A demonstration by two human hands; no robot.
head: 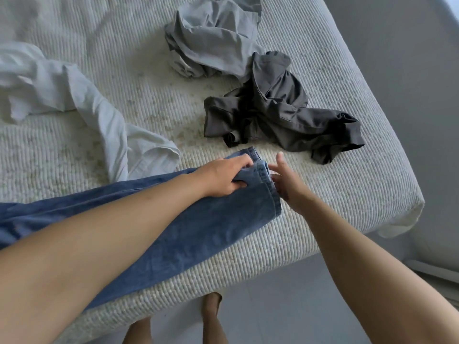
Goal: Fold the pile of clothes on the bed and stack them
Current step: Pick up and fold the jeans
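Lengthwise, jeans [198, 227] hem-end away

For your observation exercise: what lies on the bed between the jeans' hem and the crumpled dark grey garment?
Head view: only bare ribbed bedcover separates the jeans hem from the dark grey garment.

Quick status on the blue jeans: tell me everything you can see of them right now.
The blue jeans look like mid-blue denim, lying stretched along the near edge of the bed, running off frame to the left. The stitched leg hems lie at the right end. The left hand grips the cloth near the hems; the right hand touches the hem edge with straight fingers. No other garment visibly touches them.
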